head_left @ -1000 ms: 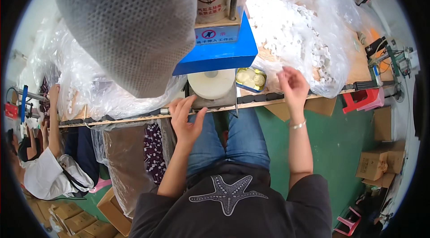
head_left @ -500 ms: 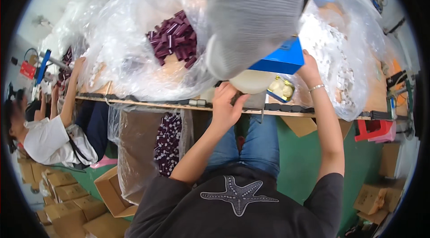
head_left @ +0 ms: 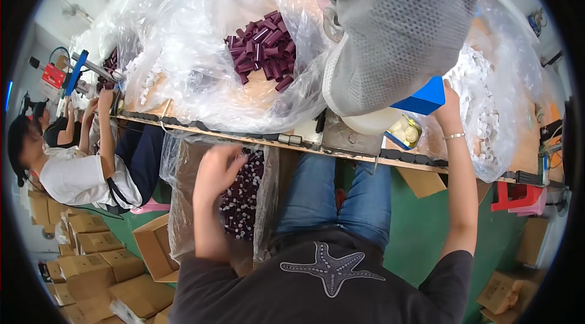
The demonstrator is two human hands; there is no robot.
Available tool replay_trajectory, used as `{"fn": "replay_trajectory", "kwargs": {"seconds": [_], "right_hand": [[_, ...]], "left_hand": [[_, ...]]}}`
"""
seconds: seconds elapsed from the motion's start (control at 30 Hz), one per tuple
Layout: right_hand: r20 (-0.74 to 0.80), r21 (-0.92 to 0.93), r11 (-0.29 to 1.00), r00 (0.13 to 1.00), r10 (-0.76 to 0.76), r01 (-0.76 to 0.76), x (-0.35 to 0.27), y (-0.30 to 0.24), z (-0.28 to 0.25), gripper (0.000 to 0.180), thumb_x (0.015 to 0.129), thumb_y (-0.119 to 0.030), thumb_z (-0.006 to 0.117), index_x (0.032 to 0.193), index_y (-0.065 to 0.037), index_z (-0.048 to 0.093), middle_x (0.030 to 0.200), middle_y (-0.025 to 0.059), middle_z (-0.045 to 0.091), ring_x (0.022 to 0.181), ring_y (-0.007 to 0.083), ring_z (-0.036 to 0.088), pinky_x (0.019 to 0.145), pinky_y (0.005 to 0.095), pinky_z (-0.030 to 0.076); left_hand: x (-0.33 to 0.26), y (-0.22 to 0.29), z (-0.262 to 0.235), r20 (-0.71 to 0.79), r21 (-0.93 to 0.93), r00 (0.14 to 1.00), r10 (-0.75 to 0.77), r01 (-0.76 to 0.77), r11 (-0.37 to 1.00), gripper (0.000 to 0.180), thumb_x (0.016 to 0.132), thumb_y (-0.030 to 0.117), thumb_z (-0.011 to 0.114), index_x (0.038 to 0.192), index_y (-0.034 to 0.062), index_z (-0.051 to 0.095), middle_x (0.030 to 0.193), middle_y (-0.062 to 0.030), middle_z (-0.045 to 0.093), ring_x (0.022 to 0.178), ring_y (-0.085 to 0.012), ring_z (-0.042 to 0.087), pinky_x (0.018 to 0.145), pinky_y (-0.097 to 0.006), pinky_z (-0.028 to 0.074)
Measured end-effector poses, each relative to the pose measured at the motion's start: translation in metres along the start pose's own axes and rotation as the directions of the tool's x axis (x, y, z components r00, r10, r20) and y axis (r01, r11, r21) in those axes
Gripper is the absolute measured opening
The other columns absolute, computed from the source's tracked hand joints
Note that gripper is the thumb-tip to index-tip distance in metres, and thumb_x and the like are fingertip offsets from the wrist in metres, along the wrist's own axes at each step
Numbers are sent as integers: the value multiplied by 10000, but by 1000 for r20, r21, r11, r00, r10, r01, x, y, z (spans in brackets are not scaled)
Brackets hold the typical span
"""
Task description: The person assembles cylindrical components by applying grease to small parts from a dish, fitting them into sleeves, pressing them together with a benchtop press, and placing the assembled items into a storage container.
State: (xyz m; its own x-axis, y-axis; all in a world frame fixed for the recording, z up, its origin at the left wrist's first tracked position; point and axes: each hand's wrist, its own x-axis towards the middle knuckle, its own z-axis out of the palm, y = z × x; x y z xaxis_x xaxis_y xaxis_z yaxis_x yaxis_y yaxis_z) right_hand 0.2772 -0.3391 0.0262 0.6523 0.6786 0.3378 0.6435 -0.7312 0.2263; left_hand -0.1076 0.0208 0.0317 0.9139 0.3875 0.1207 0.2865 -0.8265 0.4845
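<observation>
Hovering open-fingered at 8 o'clock, the left hand (head_left: 218, 168) is above a clear bag of maroon caps (head_left: 242, 199); the right hand (head_left: 450, 107), grip hidden, touches a blue box (head_left: 421, 98) at 2 o'clock.

Along the worktop's front edge (head_left: 244, 135), bulging clear bags (head_left: 201, 68) crowd the left hand (head_left: 216, 168); the right hand (head_left: 450, 110) squeezes between blue machine (head_left: 420, 99) and white-cap bag (head_left: 487, 117).

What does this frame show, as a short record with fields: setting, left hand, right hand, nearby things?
setting: workbench seen from above, person seated at it
left hand: over a clear bag of dark caps hanging below the bench edge, blurred
right hand: up beside a blue box, by a bag of white parts
nearby things: maroon tubes in clear plastic; co-worker to the left; cardboard boxes
</observation>
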Motion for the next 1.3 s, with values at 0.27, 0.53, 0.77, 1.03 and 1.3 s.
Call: {"fn": "replay_trajectory", "kwargs": {"seconds": [0.27,0.53,0.77,1.03,1.3], "right_hand": [[84,965,219,960,269,-146,-38,-110,-37,136,842,-38,658,973,-8,634,715,1,610,643,52,541,588,229,460],[-27,914,405,992,119,-24,-56,-169,-42,185,791,-131,779,827,-6,647,680,127,574,564,254,578,523,346,440],[-117,881,471,986,121,46,-57,-177,-43,193,798,-146,771,848,0,655,738,152,604,592,307,590,537,383,456],[59,937,349,991,-123,-12,-44,-146,-43,183,803,-133,749,835,12,643,668,148,621,578,306,592,549,369,457],[-106,804,586,994,-35,106,-61,-162,-37,217,767,-166,774,874,-20,655,825,147,640,698,327,618,603,403,490]], "left_hand": [[168,18,99,-491,180,852,184,-108,978,158,827,155,692,876,11,649,900,-186,675,847,-388,637,717,-462,495],[173,-11,115,-407,42,903,137,-131,990,210,754,40,712,952,5,648,934,-178,644,934,-363,605,788,-441,469],[139,11,106,-498,-192,856,140,-266,945,319,789,-44,649,1098,22,605,996,-133,648,925,-285,587,798,-360,435],[103,62,86,-413,-675,902,125,-396,623,382,783,-139,603,1137,6,598,1102,-72,621,977,-160,559,863,-265,399],[74,105,107,-302,-918,953,9,-293,267,314,901,-59,588,1208,-47,524,1179,-173,618,1051,-184,609,948,-303,471]]}}
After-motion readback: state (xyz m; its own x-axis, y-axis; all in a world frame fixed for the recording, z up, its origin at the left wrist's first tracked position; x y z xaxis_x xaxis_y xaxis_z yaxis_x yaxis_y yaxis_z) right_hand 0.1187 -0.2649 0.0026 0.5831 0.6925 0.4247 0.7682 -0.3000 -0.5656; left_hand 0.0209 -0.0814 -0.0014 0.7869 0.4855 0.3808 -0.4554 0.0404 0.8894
